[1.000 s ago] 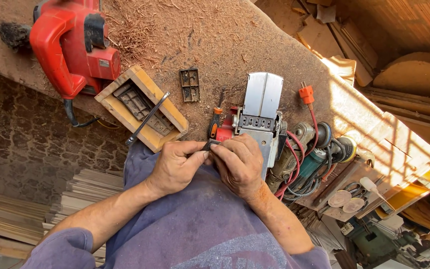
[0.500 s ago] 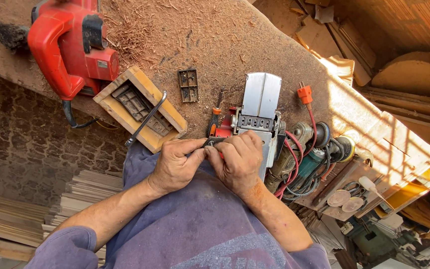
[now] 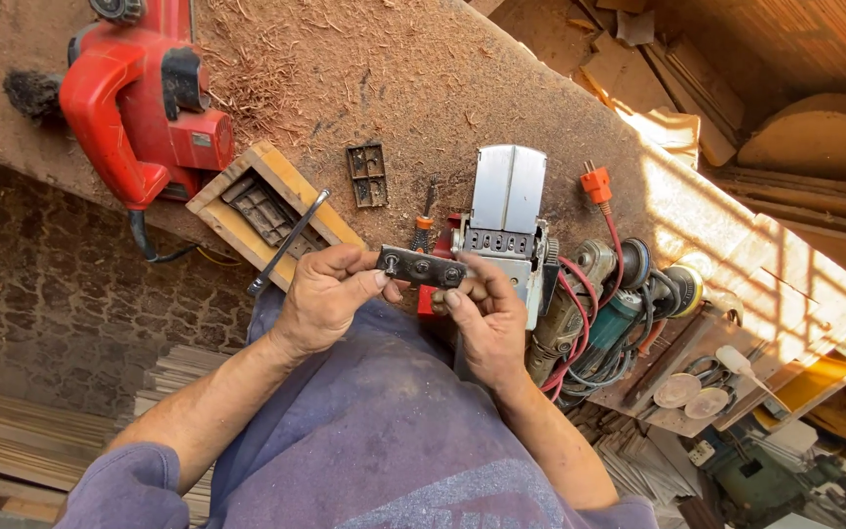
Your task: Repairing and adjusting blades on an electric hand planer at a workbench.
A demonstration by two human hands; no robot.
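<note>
Fingers [image 3: 369, 279] of the left hand [image 3: 320, 299] and right hand [image 3: 482, 313] pinch a bolted metal bar [image 3: 421, 266] by its ends, level above the counter [image 3: 423, 88], bolts facing up for inspection.

A: Where did the single view sit?
B: On the person's head, looking steeply down over the chest at the left hand [image 3: 323, 297] and right hand [image 3: 487, 318], close in.
A: And beyond?
B: The sawdust-strewn workbench [image 3: 423, 88] filled the upper frame
</note>
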